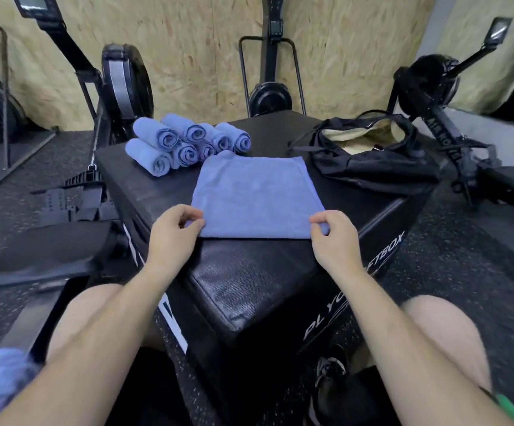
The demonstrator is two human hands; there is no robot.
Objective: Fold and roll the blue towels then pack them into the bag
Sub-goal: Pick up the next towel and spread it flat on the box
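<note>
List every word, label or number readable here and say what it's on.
"PL YO" then "FTBOX": side of the black box; the letters between are hidden.
"AIR": white lettering on the right-hand machine's beam; the rest is blurred.
Machine monitors: too blurred to read.

Place: gym, training floor.
Machines: black air-resistance rower with round flywheel housing (126, 84) at left; similar black upright machine (269, 96) against the wall; third black flywheel machine (427, 84) at right, with small monitor on an arm (498, 30).
Box: black padded vinyl plyo box (249, 281); white side lettering partly reads "PL YO".
Floor: black speckled rubber matting (452, 272).
Walls: tan chipboard panels (203, 41).
Kit: stack of rolled blue towels (188, 142) and open black fabric duffel bag (369, 161), both on the box.
</note>
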